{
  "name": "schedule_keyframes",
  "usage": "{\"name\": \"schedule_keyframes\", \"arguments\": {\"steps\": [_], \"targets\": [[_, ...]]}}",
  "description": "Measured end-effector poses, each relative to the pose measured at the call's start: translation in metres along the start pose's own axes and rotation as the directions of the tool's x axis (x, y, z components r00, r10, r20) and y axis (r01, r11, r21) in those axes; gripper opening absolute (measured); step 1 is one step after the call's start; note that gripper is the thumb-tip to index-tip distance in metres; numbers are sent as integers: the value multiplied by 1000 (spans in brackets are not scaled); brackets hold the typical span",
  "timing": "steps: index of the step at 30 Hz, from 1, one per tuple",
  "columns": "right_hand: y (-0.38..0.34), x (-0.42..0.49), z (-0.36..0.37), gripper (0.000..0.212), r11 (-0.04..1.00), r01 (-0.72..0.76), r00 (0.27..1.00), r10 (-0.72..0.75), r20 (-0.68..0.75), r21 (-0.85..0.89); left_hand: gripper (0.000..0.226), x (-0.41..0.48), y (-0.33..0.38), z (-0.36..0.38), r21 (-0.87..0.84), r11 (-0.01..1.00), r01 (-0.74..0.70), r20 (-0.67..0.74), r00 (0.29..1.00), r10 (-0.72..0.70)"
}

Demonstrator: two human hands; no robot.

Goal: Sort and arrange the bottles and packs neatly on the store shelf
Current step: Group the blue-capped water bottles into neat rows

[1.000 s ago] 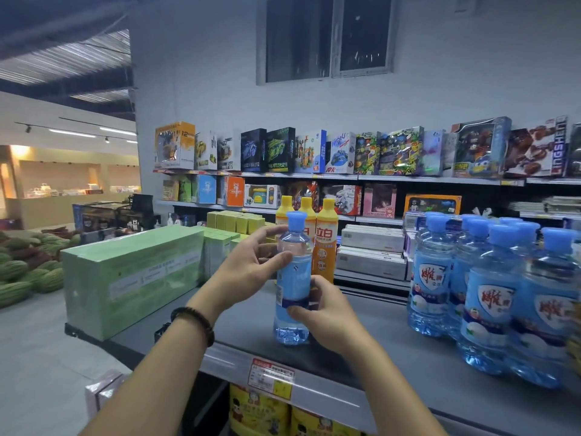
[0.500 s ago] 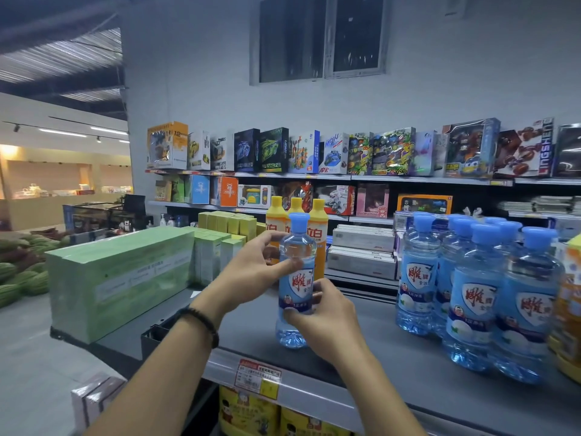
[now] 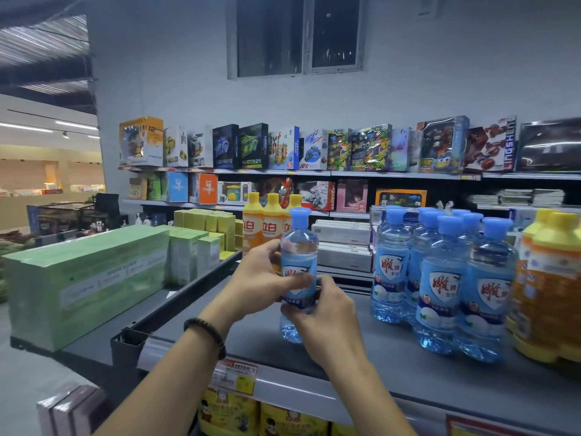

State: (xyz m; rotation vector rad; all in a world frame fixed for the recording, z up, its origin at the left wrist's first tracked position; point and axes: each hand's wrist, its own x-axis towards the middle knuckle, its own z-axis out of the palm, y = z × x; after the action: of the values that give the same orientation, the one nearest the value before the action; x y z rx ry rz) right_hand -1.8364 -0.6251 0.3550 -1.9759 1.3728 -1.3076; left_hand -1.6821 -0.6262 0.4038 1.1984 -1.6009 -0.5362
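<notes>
My left hand (image 3: 261, 278) and right hand (image 3: 327, 313) clamp a clear blue-capped plastic bottle (image 3: 299, 247); swinging it toward three o'clock, I could topple the matching bottles (image 3: 440, 278).

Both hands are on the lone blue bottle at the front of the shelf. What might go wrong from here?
The blue bottle stands alone near the front of the shelf; if the left hand and right hand loosen their grip unevenly, it may topple forward. Sliding it right could bump the packed blue bottle group. The orange bottles close behind might get nudged.
</notes>
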Motion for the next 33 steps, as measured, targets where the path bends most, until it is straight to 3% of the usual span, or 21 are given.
{"name": "schedule_keyframes", "arguments": {"steps": [7,17,23,33], "targets": [[28,-10,-44,53,996,-27,989,14,-147,-89,43,28,23,57,42,993,-109,22,994,108],[54,-23,-101,56,979,-87,969,40,-244,-186,52,46,45,128,-124,991,-52,-20,999,50],[67,-28,-117,70,948,-131,930,16,-366,-290,49,50,54,154,-105,993,-55,-37,998,52],[78,-34,-129,78,960,-84,946,-8,-324,-267,45,46,51,165,-9,998,-57,-94,994,56]]}}
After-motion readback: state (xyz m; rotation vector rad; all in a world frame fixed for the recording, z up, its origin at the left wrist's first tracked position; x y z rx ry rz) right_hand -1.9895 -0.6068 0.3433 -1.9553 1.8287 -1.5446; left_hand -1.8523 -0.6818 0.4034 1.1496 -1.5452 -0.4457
